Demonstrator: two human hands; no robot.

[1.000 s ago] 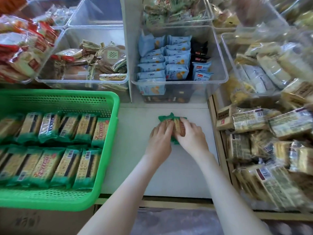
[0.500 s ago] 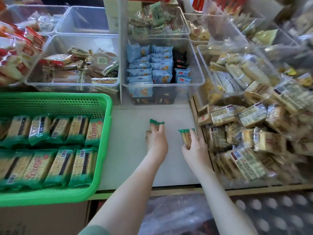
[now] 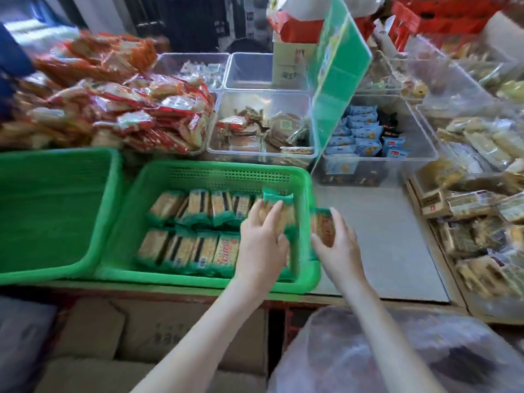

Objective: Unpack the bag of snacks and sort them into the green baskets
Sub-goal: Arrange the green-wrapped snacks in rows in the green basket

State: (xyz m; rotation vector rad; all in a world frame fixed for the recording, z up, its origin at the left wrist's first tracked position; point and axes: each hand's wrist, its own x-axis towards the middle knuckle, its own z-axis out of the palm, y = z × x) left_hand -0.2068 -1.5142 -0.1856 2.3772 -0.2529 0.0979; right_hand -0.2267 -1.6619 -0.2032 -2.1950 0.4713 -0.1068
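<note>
Two green plastic baskets side by side along the tabletop's front edge, toward its left corner. In the left basket, only a smooth green floor showing. In the right basket, with perforated walls and rounded corners, two rows of flat oblong cracker packs in clear film with crimped green ends; at least four in each row, too blurred to count further.

Holds one more such pack in the left grip, fingers curled round it, above the right end of that basket. Holds a second pack in the right grip, fingers and thumb clasping its edges, just outside the basket's right rim.

Along the tabletop's back edge, at least four clear rigid bins: one with pale blue and dark packets in rows, one with brown wrapped snacks, one bare bin behind. At the back left corner, a heap of red-trimmed packs. Below the front edge, a crinkled clear plastic bag and a cardboard box.
</note>
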